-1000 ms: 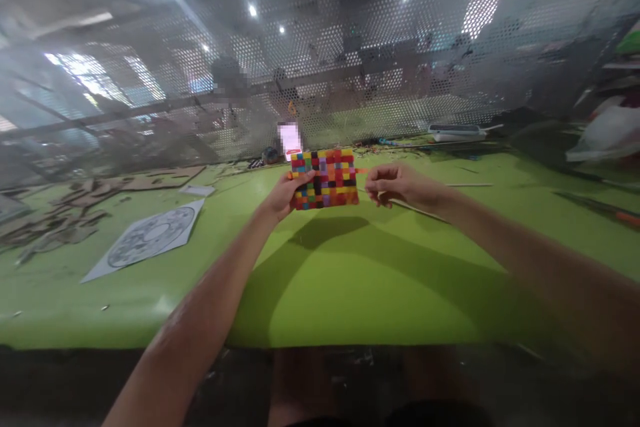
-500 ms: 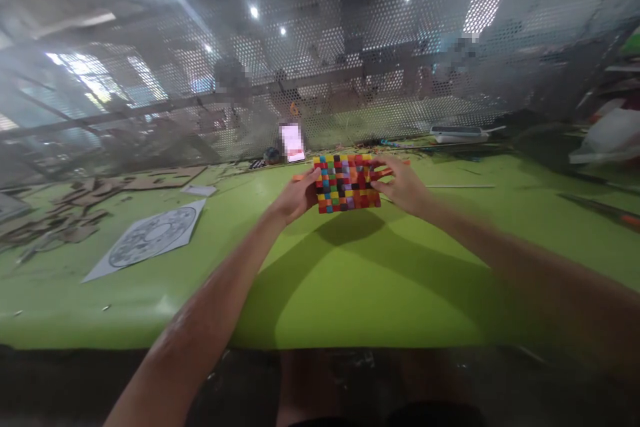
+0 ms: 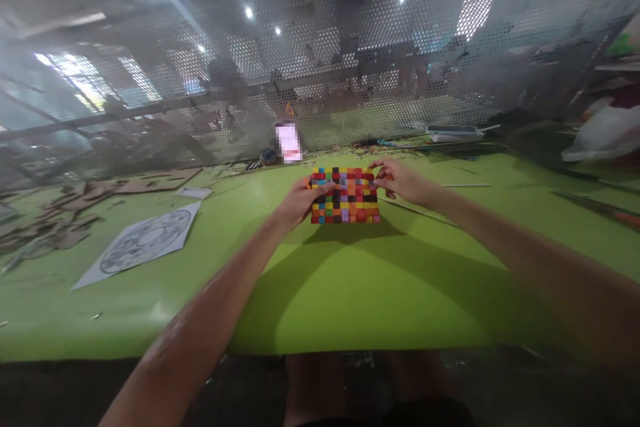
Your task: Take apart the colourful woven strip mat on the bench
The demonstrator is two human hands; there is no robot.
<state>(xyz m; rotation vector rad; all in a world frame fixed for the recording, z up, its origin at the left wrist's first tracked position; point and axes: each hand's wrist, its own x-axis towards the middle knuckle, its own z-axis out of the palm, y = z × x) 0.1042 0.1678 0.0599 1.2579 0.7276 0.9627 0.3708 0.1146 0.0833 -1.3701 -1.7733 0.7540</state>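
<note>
A small rectangular woven piece (image 3: 353,199) of many coloured strips is held up over the green table, casting a shadow below. My left hand (image 3: 299,203) grips its left side, with the thumb lying across the front face and the other fingers hidden behind. At the upper right edge of the weave is my right hand (image 3: 404,183). Its thumb and index finger close on an orange strip (image 3: 388,178) there, the strip mostly covered by the fingers.
The green table (image 3: 340,300) carries cut cardboard scraps (image 3: 145,183) and a printed paper sheet (image 3: 150,237) at left. A lit phone (image 3: 289,142) stands at the back before a perforated metal screen (image 3: 340,93). A white tray-like object (image 3: 454,134) and thin strips (image 3: 465,185) lie to the right.
The woven piece has come down slightly and tilted. My left thumb has slid from its edge onto its face. My right fingers have shifted at the upper right edge.
</note>
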